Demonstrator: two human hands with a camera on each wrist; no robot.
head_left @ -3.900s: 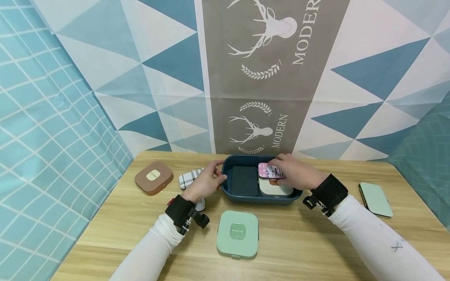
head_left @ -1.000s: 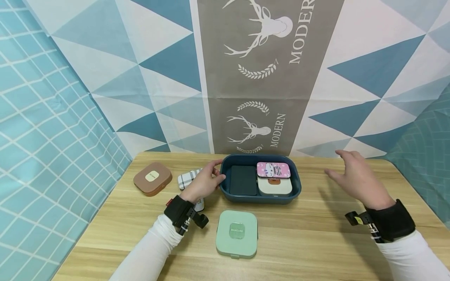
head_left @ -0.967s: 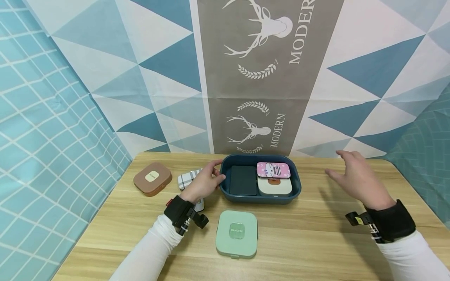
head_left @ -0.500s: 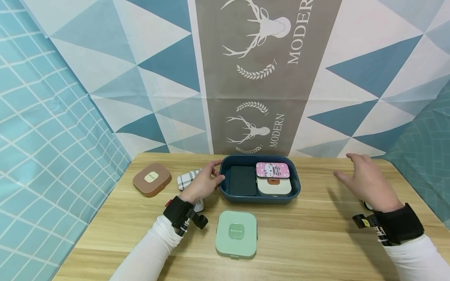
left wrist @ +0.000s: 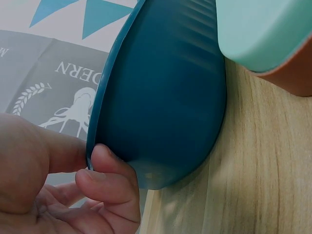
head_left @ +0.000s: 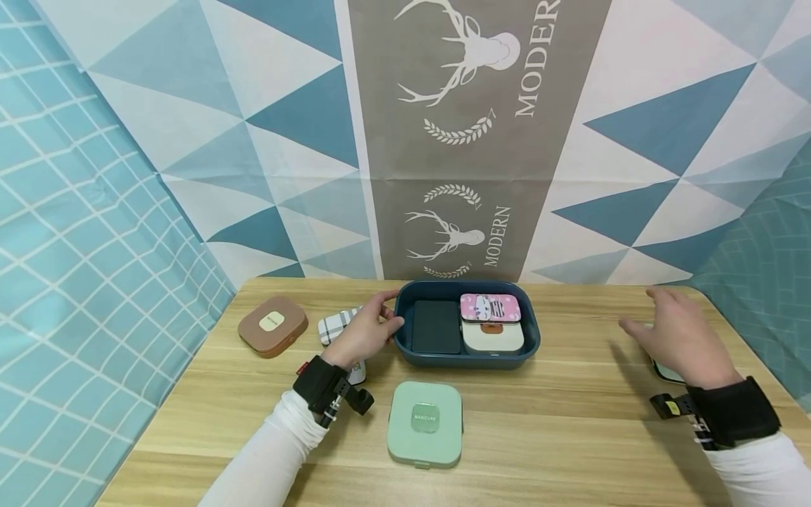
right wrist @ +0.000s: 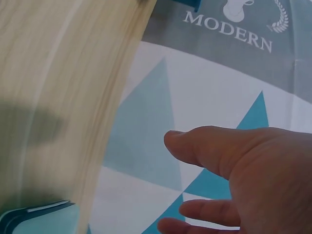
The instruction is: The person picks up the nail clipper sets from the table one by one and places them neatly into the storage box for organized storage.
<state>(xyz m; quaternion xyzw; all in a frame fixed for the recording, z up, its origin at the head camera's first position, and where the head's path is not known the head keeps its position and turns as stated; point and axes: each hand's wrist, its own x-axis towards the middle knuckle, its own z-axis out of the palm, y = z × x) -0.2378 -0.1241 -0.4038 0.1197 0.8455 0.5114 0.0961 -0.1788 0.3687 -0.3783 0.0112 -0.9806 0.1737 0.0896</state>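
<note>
At the table's far side is a navy bin [head_left: 469, 361]. My left hand [head_left: 367, 335] grips its left end, thumb and fingers at the rim in the left wrist view. Inside the bin lie a flat black box [head_left: 437, 327] on the left and a cream case [head_left: 494, 342] on the right, with a pink cartoon tin [head_left: 490, 308] over the cream case's back part. My right hand [head_left: 687, 339] is off to the right, holding nothing, thumb apart from the fingers. It partly hides a pale green tin [head_left: 669, 375], whose corner shows in the right wrist view.
A green case [head_left: 424, 443] marked MANICURE lies in front of the bin. A brown case [head_left: 272, 331] sits at the far left. Between it and the bin, a plaid tin [head_left: 336, 324] and another light tin [head_left: 357, 373] are partly behind the left hand. Patterned cloth hangs behind the table.
The right hand has let go of the pink tin in the bin and moved right, over the pale green tin. The left hand stays at the bin's rim.
</note>
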